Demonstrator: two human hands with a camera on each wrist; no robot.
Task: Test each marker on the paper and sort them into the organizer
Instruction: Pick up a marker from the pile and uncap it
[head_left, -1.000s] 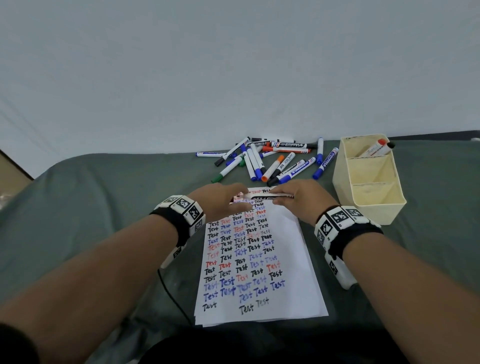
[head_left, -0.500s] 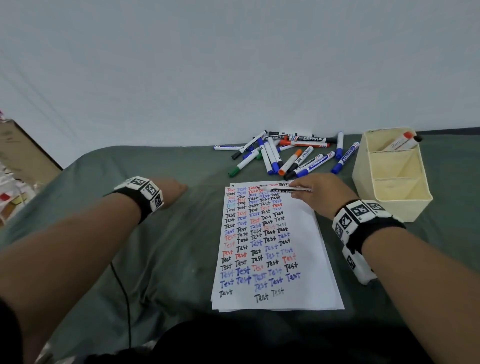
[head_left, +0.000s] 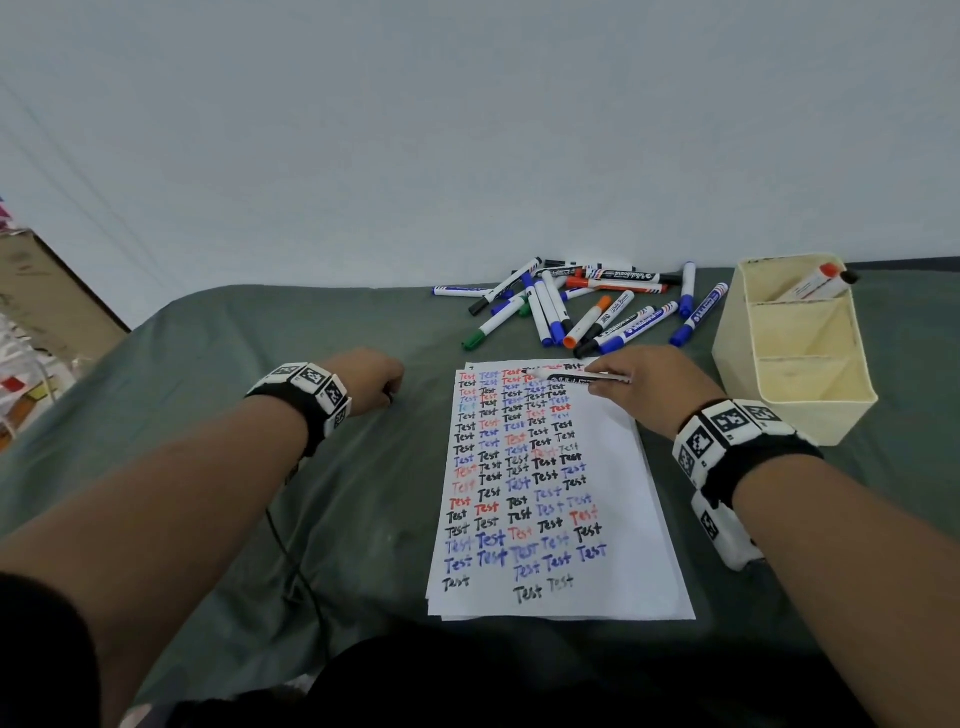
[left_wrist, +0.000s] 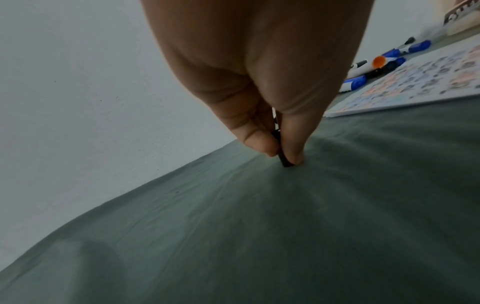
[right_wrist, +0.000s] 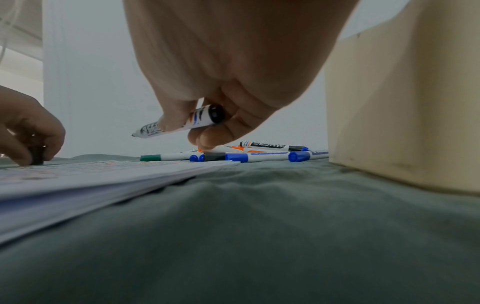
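Overhead, two markers (head_left: 815, 283) sit in the organizer's (head_left: 789, 410) far compartment with the pile (head_left: 587, 306) untested; leftward, the left hand (left_wrist: 259, 82) pinches a black cap (left_wrist: 284, 160) against the cloth; rightward, the right hand (right_wrist: 233, 72) holds the uncapped whiteboard marker (right_wrist: 179, 123) above the paper (right_wrist: 91, 174).

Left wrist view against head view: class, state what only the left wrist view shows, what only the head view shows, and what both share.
Only the left wrist view shows the black cap pinched between the left hand's thumb and fingertip, its end on the green cloth.

Only the head view shows the right hand holding the uncapped marker over the top of the paper, and the cream organizer with two markers in its far compartment.

Both show the left hand, the cloth, the paper and the loose marker pile.
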